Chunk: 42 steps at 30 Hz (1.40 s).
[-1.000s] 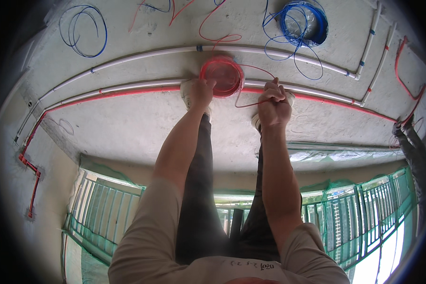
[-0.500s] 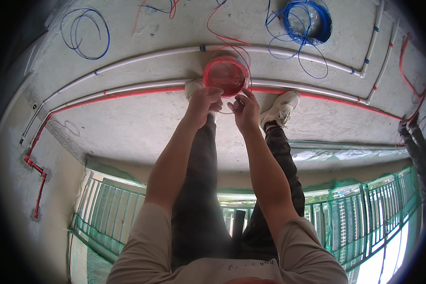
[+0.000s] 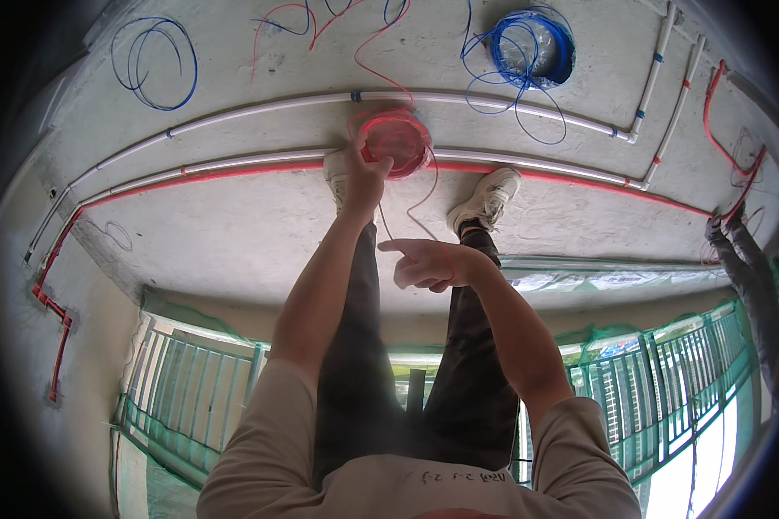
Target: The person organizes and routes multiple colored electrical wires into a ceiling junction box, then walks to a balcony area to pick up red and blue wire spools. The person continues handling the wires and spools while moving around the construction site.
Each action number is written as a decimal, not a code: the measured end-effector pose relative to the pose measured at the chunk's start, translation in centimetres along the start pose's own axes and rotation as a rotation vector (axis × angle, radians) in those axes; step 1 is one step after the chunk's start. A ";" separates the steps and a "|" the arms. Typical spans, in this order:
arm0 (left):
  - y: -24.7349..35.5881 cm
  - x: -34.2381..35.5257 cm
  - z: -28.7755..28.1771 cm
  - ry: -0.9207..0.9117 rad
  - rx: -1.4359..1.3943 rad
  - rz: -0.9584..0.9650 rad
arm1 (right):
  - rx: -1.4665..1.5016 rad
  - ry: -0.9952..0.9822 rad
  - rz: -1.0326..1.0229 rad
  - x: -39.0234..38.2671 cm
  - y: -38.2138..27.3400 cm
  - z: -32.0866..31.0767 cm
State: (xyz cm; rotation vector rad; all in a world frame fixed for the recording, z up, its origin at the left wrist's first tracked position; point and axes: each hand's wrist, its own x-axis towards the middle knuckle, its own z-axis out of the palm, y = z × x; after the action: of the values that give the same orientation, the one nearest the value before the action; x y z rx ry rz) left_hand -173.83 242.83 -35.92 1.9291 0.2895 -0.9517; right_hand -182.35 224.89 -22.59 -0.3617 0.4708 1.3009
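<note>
A coil of red wire, with a shiny clear wrap across its middle, is just beyond my feet. My left hand is closed on the coil's near left side, its thumb on the rim and the other fingers mostly hidden. Nearer my body, my right hand is curled, its index finger pointing left. Two thin strands of wire run from the coil to this hand, and a reddish strand crosses its back. The exact grip on the wire is hard to see.
White pipes and a red conduit cross the concrete floor. Beyond lie a blue wire coil and loose blue loops. My shoes stand by the conduit. Behind is a railing with green netting.
My right hand has drawn back from the coil toward my body, with wire strands stretching after it. The left hand has moved onto the coil's rim. The view has shifted slightly.
</note>
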 end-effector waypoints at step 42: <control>1.9 -23.5 -32.7 0.498 -0.921 -0.797 | -0.035 1.246 -0.512 10.5 -0.9 -12.1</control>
State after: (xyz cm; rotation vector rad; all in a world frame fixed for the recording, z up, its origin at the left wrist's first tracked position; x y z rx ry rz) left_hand -172.24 272.95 -9.11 1.1158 1.5682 -0.5896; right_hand -181.01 227.23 -38.37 -1.2426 1.2850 0.4511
